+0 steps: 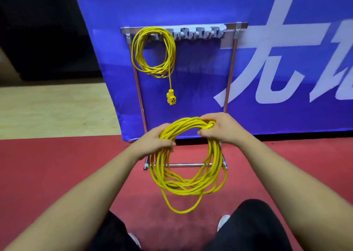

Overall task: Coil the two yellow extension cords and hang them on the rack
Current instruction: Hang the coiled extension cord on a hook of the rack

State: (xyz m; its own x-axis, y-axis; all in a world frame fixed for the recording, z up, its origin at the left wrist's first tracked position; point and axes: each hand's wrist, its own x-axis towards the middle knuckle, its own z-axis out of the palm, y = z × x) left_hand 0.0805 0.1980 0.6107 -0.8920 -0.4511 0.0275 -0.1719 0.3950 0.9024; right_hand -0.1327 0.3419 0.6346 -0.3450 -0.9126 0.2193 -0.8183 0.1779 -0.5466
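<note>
Here | rack (pixel 232 63): one coiled cord (pixel 152 50) hung | left hand (pixel 155 139), right hand (pixel 217 129) grip second coil (pixel 183 182)

- The hung cord (pixel 152 50) occupies the left end of the hook row (pixel 198 34) on the rack (pixel 232 25). Its socket end (pixel 171 98) dangles below, between the posts.
- Hooks right of the hung cord are free and reachable from the front.
- The span between the socket end and the right post (pixel 230 75) is open.
- The blue banner (pixel 191 2) closes off the rear.
- The held coil (pixel 183 184), gripped by the left hand (pixel 152 141) and right hand (pixel 217 128), hangs in front of the base bar (pixel 187 164).
- The red floor (pixel 57 164) beside the base is open.
</note>
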